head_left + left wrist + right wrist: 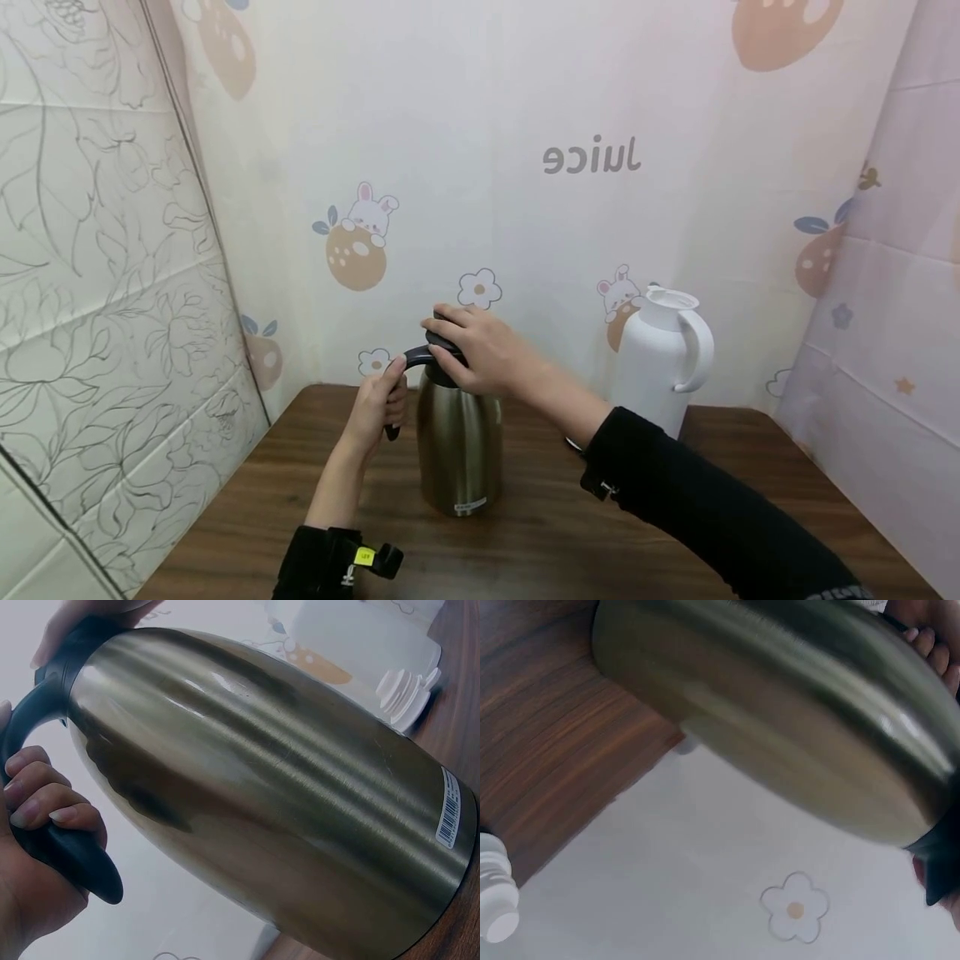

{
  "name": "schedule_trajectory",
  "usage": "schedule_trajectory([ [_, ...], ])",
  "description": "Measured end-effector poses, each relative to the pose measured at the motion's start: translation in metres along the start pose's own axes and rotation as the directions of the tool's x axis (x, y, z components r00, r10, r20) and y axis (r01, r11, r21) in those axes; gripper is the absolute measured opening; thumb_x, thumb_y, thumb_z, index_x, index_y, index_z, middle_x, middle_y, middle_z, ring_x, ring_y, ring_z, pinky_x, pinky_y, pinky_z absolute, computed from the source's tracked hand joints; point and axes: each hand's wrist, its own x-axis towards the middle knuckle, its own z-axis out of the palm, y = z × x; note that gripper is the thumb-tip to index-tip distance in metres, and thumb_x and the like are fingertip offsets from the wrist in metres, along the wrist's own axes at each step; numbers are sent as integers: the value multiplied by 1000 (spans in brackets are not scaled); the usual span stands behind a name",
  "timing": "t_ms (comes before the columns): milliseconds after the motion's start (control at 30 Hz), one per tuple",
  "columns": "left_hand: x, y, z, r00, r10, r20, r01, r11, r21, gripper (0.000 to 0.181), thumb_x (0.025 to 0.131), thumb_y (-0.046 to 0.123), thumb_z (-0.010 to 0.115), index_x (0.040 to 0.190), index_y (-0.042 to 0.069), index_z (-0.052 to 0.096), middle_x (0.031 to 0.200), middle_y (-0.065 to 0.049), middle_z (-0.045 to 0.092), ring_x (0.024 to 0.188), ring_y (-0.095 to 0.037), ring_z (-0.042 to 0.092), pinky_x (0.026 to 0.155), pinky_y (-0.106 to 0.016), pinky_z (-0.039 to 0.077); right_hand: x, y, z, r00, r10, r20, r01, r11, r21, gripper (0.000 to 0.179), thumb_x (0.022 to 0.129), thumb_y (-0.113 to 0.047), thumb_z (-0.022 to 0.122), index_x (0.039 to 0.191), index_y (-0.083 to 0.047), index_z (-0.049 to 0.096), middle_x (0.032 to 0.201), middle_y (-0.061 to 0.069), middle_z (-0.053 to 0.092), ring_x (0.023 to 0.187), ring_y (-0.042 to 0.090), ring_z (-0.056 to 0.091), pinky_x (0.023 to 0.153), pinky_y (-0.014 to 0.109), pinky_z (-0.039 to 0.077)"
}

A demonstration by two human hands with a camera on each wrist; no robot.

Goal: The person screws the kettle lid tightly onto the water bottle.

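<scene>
A gold metal thermos jug [459, 450] with a black handle and top stands upright on the wooden table. My left hand [378, 408] grips its black handle [71, 862], fingers curled round it. Over the top, my right hand [483, 346] holds the black lid [444, 333], with the thumb on the near side and fingers across the far side. The hand hides part of the lid, so how it sits on the neck cannot be told. A barcode label [448, 806] is stuck low on the jug's body.
A white jug [652, 367] with its handle to the right stands behind my right forearm. A white threaded stopper [496, 889] lies on the table [300, 492] near it. A printed cloth wall [487, 208] rises behind the table's back edge.
</scene>
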Motion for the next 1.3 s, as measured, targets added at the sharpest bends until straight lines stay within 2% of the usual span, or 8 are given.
schedule_trajectory([
  [267, -1, -1, -1, 1000, 25, 11, -25, 999, 31, 61, 113, 39, 45, 68, 4, 24, 52, 11, 28, 45, -6, 25, 47, -24, 23, 4, -26, 4, 983, 177, -40, -181, 968, -171, 44, 109, -34, 50, 138, -6, 67, 140, 22, 63, 123, 39, 64, 104, 48, 52],
  [433, -2, -2, -2, 999, 37, 15, -38, 998, 42, 60, 113, 39, 45, 66, 8, 26, 52, 12, 29, 45, -6, 25, 47, -23, 24, 6, -29, 2, 975, 222, -1, -220, 969, -115, 45, 109, -35, 51, 142, -7, 64, 145, 23, 60, 129, 41, 60, 108, 50, 50],
  [533, -2, -2, -3, 999, 39, 17, -39, 998, 39, 61, 113, 41, 46, 66, 8, 26, 52, 12, 29, 45, -6, 25, 47, -23, 26, 5, -21, -3, 979, 198, 52, -197, 980, -22, 47, 110, -38, 52, 147, -11, 61, 151, 22, 54, 141, 40, 50, 111, 52, 47],
  [667, -1, -2, -2, 999, 36, 20, -37, 999, 30, 62, 113, 42, 47, 68, 5, 25, 53, 12, 29, 45, -6, 25, 47, -23, 27, 3, -3, -7, 992, 97, 82, -105, 990, 98, 47, 110, -40, 53, 150, -15, 60, 158, 17, 49, 151, 35, 40, 116, 52, 42],
  [800, 0, -1, -1, 999, 35, 25, -36, 999, 23, 62, 112, 42, 47, 69, 3, 25, 53, 11, 30, 45, -6, 26, 46, -23, 26, 1, 15, -6, 999, -26, 47, 18, 986, 167, 45, 108, -37, 56, 148, -16, 62, 157, 13, 52, 150, 28, 44, 119, 48, 39],
  [900, 0, -2, -2, 999, 38, 24, -38, 999, 24, 62, 112, 42, 47, 69, 3, 25, 53, 11, 30, 44, -7, 26, 46, -23, 26, 1, 21, -2, 997, -79, 10, 76, 980, 184, 44, 108, -37, 57, 145, -15, 63, 153, 14, 56, 146, 28, 49, 118, 46, 40],
  [1067, 1, -2, -2, 999, 37, 20, -37, 999, 25, 62, 112, 42, 48, 69, 4, 25, 52, 12, 30, 44, -6, 26, 45, -23, 26, 0, 19, 2, 997, -78, -24, 81, 982, 170, 41, 108, -35, 57, 141, -14, 66, 148, 15, 60, 141, 30, 54, 116, 46, 43],
  [1300, 0, -2, -1, 999, 32, 4, -32, 999, 25, 61, 112, 42, 48, 67, 7, 27, 53, 11, 29, 44, -6, 26, 45, -24, 26, 1, 8, 2, 999, -13, -29, 15, 995, 94, 40, 109, -35, 54, 141, -14, 67, 147, 18, 60, 141, 31, 55, 115, 46, 44],
])
